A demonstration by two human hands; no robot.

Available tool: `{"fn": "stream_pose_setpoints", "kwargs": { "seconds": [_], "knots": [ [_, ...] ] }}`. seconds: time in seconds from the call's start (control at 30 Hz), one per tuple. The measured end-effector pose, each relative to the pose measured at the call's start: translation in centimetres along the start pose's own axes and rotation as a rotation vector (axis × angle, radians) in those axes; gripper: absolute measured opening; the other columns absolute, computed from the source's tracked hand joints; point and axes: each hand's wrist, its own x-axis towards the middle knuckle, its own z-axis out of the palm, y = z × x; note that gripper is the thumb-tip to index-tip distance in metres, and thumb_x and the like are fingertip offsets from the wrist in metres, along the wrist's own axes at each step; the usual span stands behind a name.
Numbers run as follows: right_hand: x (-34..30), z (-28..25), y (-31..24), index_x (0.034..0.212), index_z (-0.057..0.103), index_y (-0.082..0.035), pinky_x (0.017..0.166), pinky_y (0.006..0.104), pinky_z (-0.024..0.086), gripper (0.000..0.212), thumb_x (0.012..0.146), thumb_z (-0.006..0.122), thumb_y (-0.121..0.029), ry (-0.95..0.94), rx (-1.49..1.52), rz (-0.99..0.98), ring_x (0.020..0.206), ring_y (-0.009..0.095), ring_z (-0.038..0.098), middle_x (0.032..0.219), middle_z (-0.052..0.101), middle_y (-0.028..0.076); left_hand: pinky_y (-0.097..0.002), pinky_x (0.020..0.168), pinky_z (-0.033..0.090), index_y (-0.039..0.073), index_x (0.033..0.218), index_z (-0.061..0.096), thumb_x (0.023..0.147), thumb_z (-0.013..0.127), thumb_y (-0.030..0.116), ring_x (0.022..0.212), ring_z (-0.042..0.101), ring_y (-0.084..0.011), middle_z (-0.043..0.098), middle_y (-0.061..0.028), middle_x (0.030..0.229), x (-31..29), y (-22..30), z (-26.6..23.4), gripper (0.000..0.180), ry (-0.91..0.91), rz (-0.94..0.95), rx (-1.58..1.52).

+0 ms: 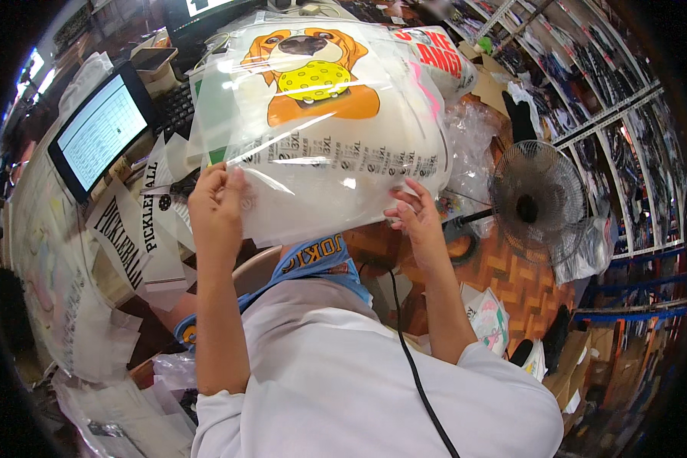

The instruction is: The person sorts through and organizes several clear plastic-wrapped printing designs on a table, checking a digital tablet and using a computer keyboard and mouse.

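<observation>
A clear plastic transfer film [320, 195], printed with a brown-and-orange dog holding a yellow holed ball, spreads over the work surface in front of me. Rows of small black size labels run across its lower part. My left hand [217, 204] pinches the film's lower left corner between thumb and fingers. At the lower right edge, my right hand [414, 210] has its fingers apart and loosely bent, against or just over the film. Pale layers show beneath the clear sheet; how many, I cannot tell.
A tilted monitor [103, 130] and a black keyboard [174, 107] stand at the left, beside cut strips with black lettering [143, 229]. A standing fan [538, 202] is at the right, before racks of packed goods [611, 84]. A black cable [412, 351] crosses my shirt.
</observation>
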Motion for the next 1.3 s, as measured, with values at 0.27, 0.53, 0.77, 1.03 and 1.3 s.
{"fn": "stream_pose_setpoints", "kwargs": {
  "seconds": [0.27, 0.53, 0.77, 1.03, 1.3],
  "knots": [
    [0.9, 3.1, -1.4, 0.136, 0.042, -0.009, 0.084, 0.0304, 0.042, 0.062, 0.093, 0.054, -0.051, -0.087, 0.197, 0.064, 0.105, 0.017, 0.053, 0.125, 0.052, 0.007, -0.0323, 0.085, 0.056, -0.004, 0.120, 0.047, 0.098, 0.047, 0.011, 0.099, 0.064, -0.0228, 0.061, -0.0181, 0.111, 1.9, -0.1, -1.2, 0.027, -0.113, -0.313, -0.988],
    [2.6, 5.0, -4.1, 0.134, 0.046, -0.011, 0.086, 0.0335, 0.044, 0.060, 0.092, 0.054, -0.053, -0.188, 0.587, 0.046, 0.110, 0.018, 0.055, 0.127, 0.055, 0.007, -0.0346, 0.091, 0.051, -0.002, 0.144, 0.025, 0.084, 0.052, -0.007, 0.106, 0.061, -0.0265, 0.053, -0.0224, 0.126, 0.1, -0.3, -0.5, 0.066, -0.240, -0.365, -0.768],
    [6.2, 3.7, -8.3, 0.121, 0.056, -0.004, 0.098, 0.0370, 0.043, 0.038, 0.090, 0.061, -0.025, 0.044, 0.566, 0.107, 0.106, 0.020, 0.059, 0.119, 0.062, 0.008, -0.0365, 0.104, 0.038, 0.002, 0.146, 0.029, 0.094, 0.052, 0.019, 0.113, 0.055, -0.0232, 0.050, -0.0184, 0.133, 1.9, -0.9, -1.8, 0.060, -0.156, -0.258, -0.373],
    [13.5, 7.1, -15.1, 0.113, 0.059, -0.004, 0.082, 0.0345, 0.051, 0.025, 0.093, 0.056, -0.019, -0.484, 0.523, -0.263, 0.094, 0.017, 0.064, 0.102, 0.066, 0.006, -0.0382, 0.102, 0.040, 0.001, 0.129, 0.055, 0.090, 0.060, 0.032, 0.124, 0.051, -0.0323, 0.052, -0.0191, 0.135, 0.8, 10.0, -1.8, 0.050, 0.012, 0.606, 0.474],
    [6.5, 6.9, -13.5, 0.119, 0.056, -0.004, 0.087, 0.0385, 0.051, 0.037, 0.098, 0.048, -0.034, -0.282, 0.378, -0.202, 0.103, 0.021, 0.061, 0.110, 0.063, 0.007, -0.0383, 0.084, 0.051, 0.005, 0.117, 0.063, 0.080, 0.064, 0.010, 0.100, 0.064, -0.0344, 0.064, -0.0243, 0.108, 2.7, 9.0, 3.5, 0.038, -0.234, 0.439, 0.714]
  ]
}}
